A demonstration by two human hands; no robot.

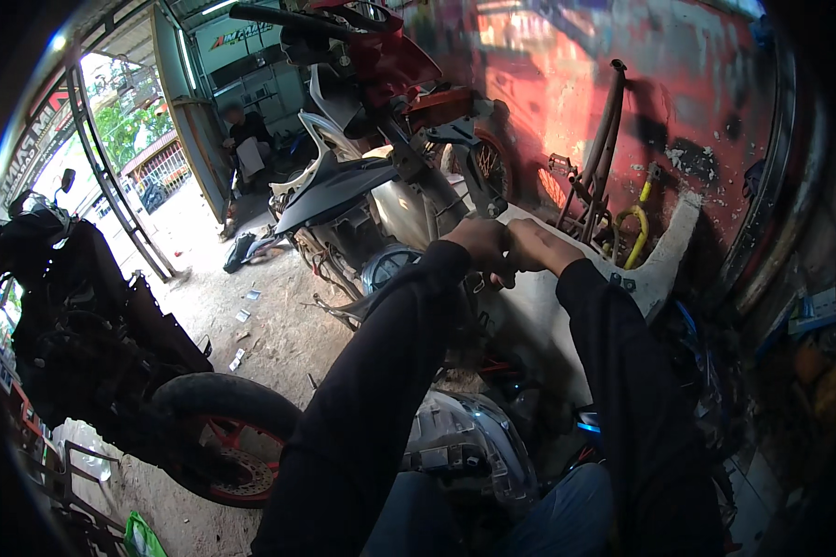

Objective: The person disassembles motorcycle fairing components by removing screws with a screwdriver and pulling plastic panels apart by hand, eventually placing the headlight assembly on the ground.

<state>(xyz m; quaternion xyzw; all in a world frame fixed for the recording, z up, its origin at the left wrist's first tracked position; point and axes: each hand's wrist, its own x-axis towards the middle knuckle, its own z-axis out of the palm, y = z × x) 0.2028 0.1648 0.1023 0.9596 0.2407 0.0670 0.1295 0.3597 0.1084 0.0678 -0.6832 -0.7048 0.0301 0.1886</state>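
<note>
Both arms stretch forward in dark sleeves, and the hands meet in front of a partly stripped motorcycle. My left hand has its fingers curled inward. Close against it, my right hand is closed too, thumb side toward the left. Whatever they pinch is too small or hidden to make out. Just beyond the hands is a dark metal bracket on the motorcycle. A pale panel lies under the right forearm. Below the arms, near my knees, rests a clear-lensed headlight unit.
At left stands a black motorcycle whose wheel has a red rim. A rusty bicycle frame and a bent yellow tube lean by the red wall. A person sits at the back. Scraps litter the floor.
</note>
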